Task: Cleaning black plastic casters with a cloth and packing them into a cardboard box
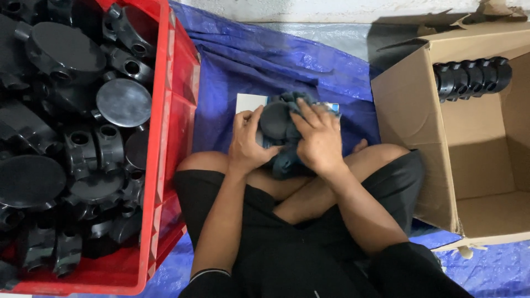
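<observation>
Crossed legs in black shorts (309, 221) lie behind the left hand (247, 144) gripping a round black plastic junction box (274, 120) while the right hand (319, 139) presses a dark cloth (287, 160) on it, best rubbed firmly.

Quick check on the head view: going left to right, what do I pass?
Red crate of black round fittings → left hand → dark cloth-wrapped fitting → right hand → cardboard box holding a row of black fittings.

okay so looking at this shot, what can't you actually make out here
Head view only:
- Black round part: mostly hidden by the left hand, right hand and dark cloth.
- Red crate: cut off by left edge.
- Cardboard box: cut off at right; stacked black parts inside.
- White card: partly covered.
</observation>
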